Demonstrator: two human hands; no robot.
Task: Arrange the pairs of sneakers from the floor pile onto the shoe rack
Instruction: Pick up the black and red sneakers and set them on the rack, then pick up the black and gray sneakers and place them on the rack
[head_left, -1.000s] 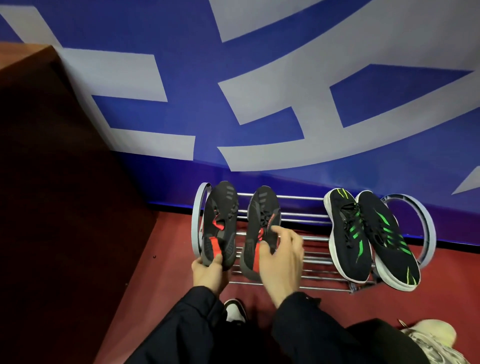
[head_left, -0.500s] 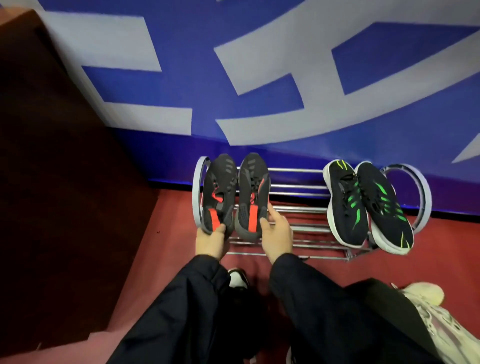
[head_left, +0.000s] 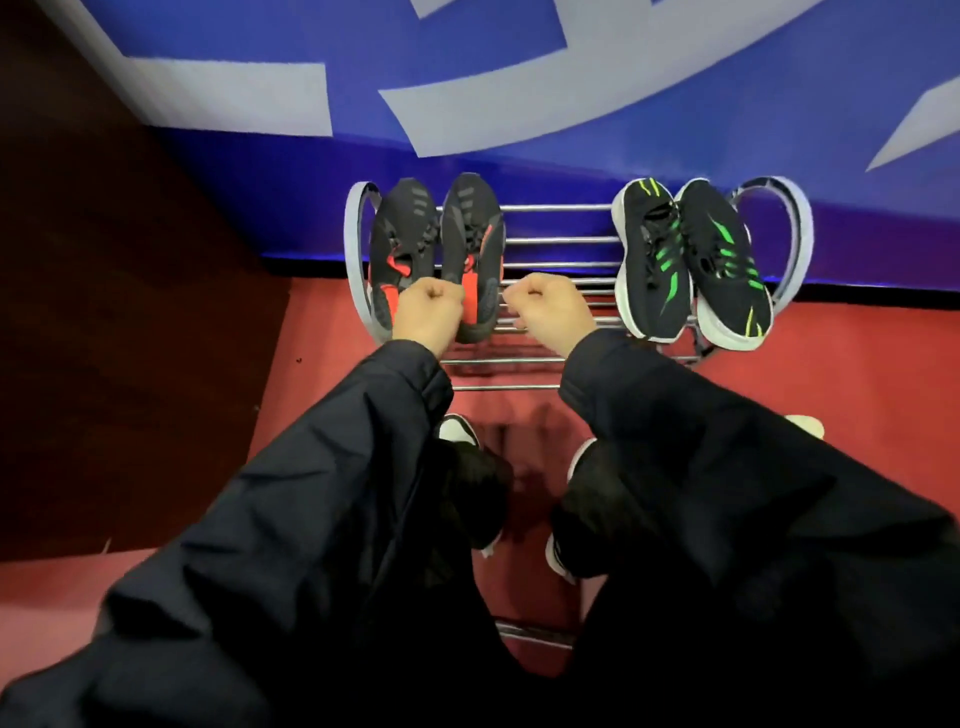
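Hands: left hand (head_left: 427, 310) fisted, empty | right hand (head_left: 551, 312) fisted, empty | red-black sneakers (head_left: 439, 249) on rack (head_left: 556, 239)

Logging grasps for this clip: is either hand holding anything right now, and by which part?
Nothing. Left hand and right hand are closed fists in front of the red-accented sneakers on the shoe rack.

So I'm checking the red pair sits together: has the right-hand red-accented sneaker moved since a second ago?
Yes. The right red-accented sneaker shifted left along the shoe rack bars, closing against its mate.
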